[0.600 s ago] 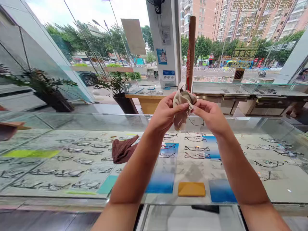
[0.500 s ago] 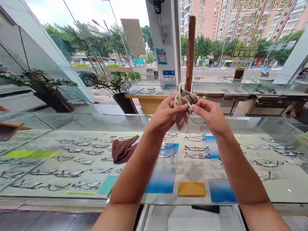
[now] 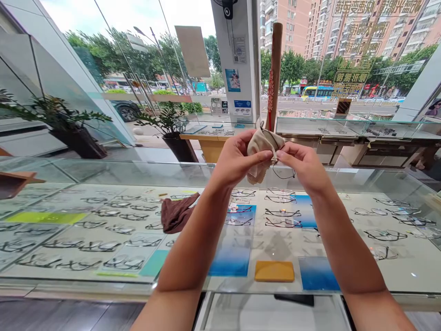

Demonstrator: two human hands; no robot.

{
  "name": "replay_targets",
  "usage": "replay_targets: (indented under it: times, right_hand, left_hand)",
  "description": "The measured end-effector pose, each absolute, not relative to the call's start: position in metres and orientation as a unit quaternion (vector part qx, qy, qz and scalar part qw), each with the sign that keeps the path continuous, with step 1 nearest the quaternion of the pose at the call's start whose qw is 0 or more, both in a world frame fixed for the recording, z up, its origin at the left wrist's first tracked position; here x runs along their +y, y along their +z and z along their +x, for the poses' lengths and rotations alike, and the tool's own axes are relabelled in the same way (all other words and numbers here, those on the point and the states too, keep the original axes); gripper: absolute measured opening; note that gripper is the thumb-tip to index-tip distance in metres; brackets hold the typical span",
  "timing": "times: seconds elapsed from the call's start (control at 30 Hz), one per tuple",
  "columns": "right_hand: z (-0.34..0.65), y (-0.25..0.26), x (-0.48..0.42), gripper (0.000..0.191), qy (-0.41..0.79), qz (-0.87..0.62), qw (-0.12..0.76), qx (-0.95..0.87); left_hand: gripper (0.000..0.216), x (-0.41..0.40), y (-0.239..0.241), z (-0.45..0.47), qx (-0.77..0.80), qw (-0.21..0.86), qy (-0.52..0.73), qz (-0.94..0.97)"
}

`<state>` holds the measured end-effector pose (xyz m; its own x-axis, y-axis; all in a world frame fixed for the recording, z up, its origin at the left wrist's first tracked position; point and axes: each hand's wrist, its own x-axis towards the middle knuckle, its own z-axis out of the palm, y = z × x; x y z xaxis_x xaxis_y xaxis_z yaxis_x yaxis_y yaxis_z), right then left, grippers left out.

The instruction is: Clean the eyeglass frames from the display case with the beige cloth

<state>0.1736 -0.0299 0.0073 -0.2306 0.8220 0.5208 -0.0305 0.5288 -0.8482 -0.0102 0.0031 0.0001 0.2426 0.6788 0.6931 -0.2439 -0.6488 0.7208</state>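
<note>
My left hand (image 3: 236, 158) is closed around a beige cleaning cloth (image 3: 257, 143), thumb pressed on its near side. The cloth wraps one lens of a pair of thin dark-rimmed eyeglasses (image 3: 284, 177); its zigzag-edged lower end hangs down. Beside it, my right hand (image 3: 303, 163) pinches near the middle of the eyeglasses with thumb and forefinger. The other lens hangs bare below the right fingers. Both hands are raised above the glass display counter (image 3: 275, 287), nearly touching each other. The cloth hides much of the frame.
A brown cloth (image 3: 177, 214) lies on the counter left of my left forearm, and a yellow case (image 3: 274, 271) rests near the front edge. Rows of eyeglasses (image 3: 282, 212) fill the display. Beyond stand a brown post (image 3: 274, 69), potted plants (image 3: 181, 146) and further display counters (image 3: 313, 128).
My hands stay in almost the same place. The cloth has shifted slightly over the lens, and the bare lens below my right fingers shows more clearly.
</note>
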Motion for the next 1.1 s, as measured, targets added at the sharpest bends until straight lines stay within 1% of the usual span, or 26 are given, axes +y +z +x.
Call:
replay_targets:
  times: [0.17, 0.3, 0.43, 0.73, 0.9, 1.0, 1.1]
  right_hand:
    - [0.174, 0.009, -0.033, 0.031, 0.394, -0.288, 0.533, -0.691]
    - [0.175, 0.008, -0.032, 0.03, 0.437, -0.267, 0.522, -0.682]
    - [0.178, 0.007, -0.03, 0.03, 0.48, -0.254, 0.51, -0.667]
    - [0.176, 0.002, -0.029, 0.028, 0.516, -0.199, 0.464, -0.692]
    - [0.167, 0.002, -0.031, 0.025, 0.526, -0.166, 0.45, -0.703]
    - [0.164, 0.002, -0.032, 0.02, 0.52, -0.183, 0.462, -0.695]
    - [0.167, 0.004, -0.032, 0.016, 0.503, -0.22, 0.488, -0.678]
  left_hand:
    - [0.044, 0.001, 0.003, -0.014, 0.146, 0.387, 0.589, 0.694]
    - [0.047, 0.001, 0.001, -0.01, 0.144, 0.368, 0.592, 0.702]
    - [0.045, 0.004, -0.003, -0.003, 0.138, 0.334, 0.625, 0.692]
    - [0.044, 0.001, -0.006, 0.009, 0.144, 0.281, 0.694, 0.647]
    - [0.042, -0.006, -0.007, 0.015, 0.169, 0.218, 0.735, 0.62]
    - [0.043, -0.006, -0.008, 0.016, 0.181, 0.208, 0.746, 0.607]
    - [0.046, -0.002, -0.006, 0.007, 0.184, 0.235, 0.716, 0.631]
